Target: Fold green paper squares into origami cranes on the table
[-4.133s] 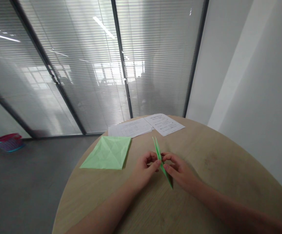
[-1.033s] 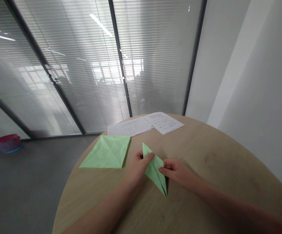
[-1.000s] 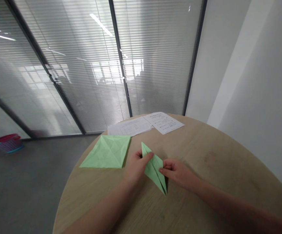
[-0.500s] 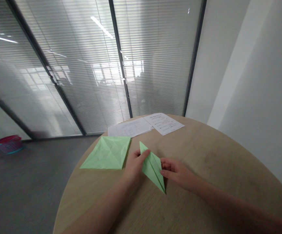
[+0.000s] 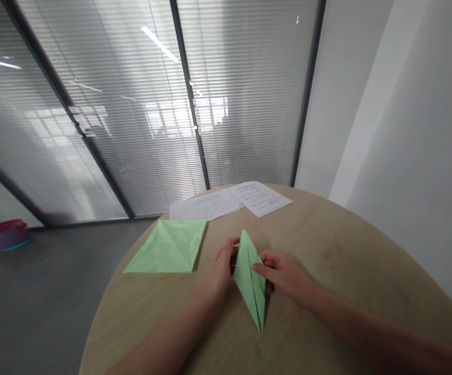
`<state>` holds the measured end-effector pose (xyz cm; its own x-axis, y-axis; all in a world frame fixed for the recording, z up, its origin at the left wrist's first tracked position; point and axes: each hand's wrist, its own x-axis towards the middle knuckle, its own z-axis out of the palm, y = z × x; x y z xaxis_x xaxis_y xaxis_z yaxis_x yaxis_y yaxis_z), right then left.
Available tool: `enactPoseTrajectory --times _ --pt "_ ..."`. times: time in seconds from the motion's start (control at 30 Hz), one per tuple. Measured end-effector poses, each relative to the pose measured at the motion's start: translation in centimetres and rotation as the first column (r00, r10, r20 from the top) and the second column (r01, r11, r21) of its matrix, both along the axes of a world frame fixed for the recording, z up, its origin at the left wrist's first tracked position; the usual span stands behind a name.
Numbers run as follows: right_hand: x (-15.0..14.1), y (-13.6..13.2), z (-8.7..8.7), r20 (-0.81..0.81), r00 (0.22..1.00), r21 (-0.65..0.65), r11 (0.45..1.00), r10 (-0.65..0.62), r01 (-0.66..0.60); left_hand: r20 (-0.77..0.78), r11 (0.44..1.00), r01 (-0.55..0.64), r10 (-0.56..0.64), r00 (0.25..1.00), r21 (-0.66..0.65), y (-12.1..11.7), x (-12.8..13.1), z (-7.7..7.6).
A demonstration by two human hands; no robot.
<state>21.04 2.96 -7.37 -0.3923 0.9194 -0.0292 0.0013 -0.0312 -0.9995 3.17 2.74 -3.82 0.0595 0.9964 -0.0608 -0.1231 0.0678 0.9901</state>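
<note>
Head view: the folded green paper (image 5: 246, 281) is a narrow kite shape over the middle of the table (image 5: 339, 260), between the two hands. Its long axis runs mostly away from the person, slanting a little, with the far tip leaning left and the sharper near tip pointing back toward the person and slightly right. A crease line follows that axis down the face, parting into a thin slit at the near end; whether that tip touches the wood cannot be told. The right hand (image 5: 283, 272) has its grip closed on the paper's right edge, thumb laid on the face and fingers curled behind. The left hand (image 5: 222, 266) lies along the left edge with bent fingers, partly hidden by the paper; how firmly its grip is closed cannot be told. Both forearms reach in from the lower corners, angled inward, the right one lying flatter across than the left. Left of the left hand, a flat green square (image 5: 167, 247) with crossing creases lies near the table's edge. Beyond it are white sheets (image 5: 204, 205) and a printed page (image 5: 259, 199), overlapping. A red-rimmed basket (image 5: 5, 237) stands on the floor (image 5: 62, 291), far left.
</note>
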Motion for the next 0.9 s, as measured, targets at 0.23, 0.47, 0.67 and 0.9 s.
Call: enactPoseTrajectory --times 0.23,0.47,0.67,0.9 --pt "0.4 0.5 0.1 -0.09 0.982 -0.011 0.986 -0.168 0.167 0.004 0.991 -0.022 0.022 1.0 0.13 0.1 -0.3 1.0" --pt "0.4 0.5 0.5 -0.165 0.968 -0.046 0.982 -0.189 0.183 -0.089 0.989 0.091 -0.08 0.993 0.121 0.2 -0.2 0.5" --pt "0.5 0.3 0.6 -0.145 0.974 -0.025 0.984 -0.176 0.174 -0.125 0.984 0.15 -0.137 0.983 0.097 0.3 -0.2 0.1" --pt "0.3 0.0 0.9 -0.069 0.993 0.003 0.995 -0.095 0.096 -0.169 0.98 0.124 -0.097 0.981 0.156 0.6 -0.4 -0.7"
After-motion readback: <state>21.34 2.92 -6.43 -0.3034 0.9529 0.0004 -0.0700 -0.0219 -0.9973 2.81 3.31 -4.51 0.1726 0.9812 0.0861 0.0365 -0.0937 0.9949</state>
